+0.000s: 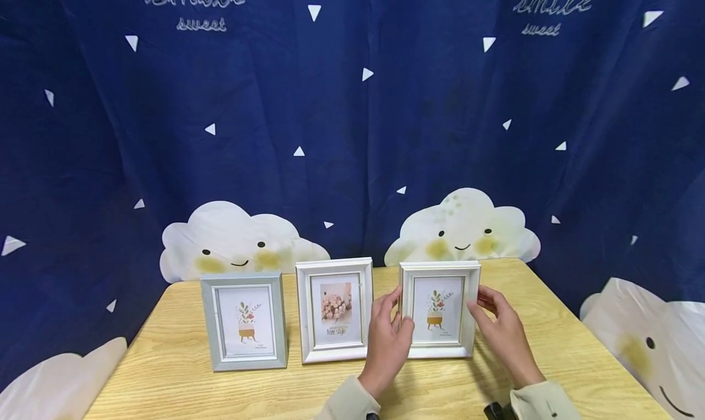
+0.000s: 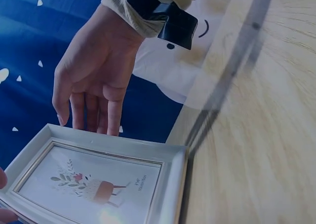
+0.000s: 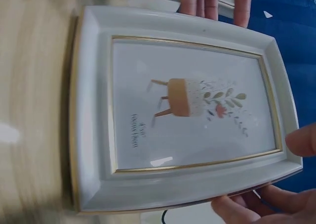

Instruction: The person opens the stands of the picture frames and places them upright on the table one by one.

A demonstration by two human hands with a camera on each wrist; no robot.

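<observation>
A white picture frame (image 1: 439, 352) with a thin gold inner line stands upright at the right of the row. Its print shows a plant in an orange footed pot. My left hand (image 1: 387, 341) holds it by the left side, the fingers reaching behind the edge. On the opposite side my right hand (image 1: 505, 334) grips it, the thumb (image 3: 302, 141) at the front and the other fingers (image 3: 237, 210) behind. Left of it stand a white frame (image 1: 334, 353) with a flower photo and a grey-blue frame (image 1: 250, 364) with a plant print.
All three frames are on a light wood table (image 1: 165, 352). Behind it hangs a dark blue curtain (image 1: 352, 120) printed with white triangles and smiling clouds. The frame with the flower photo is close beside my left hand.
</observation>
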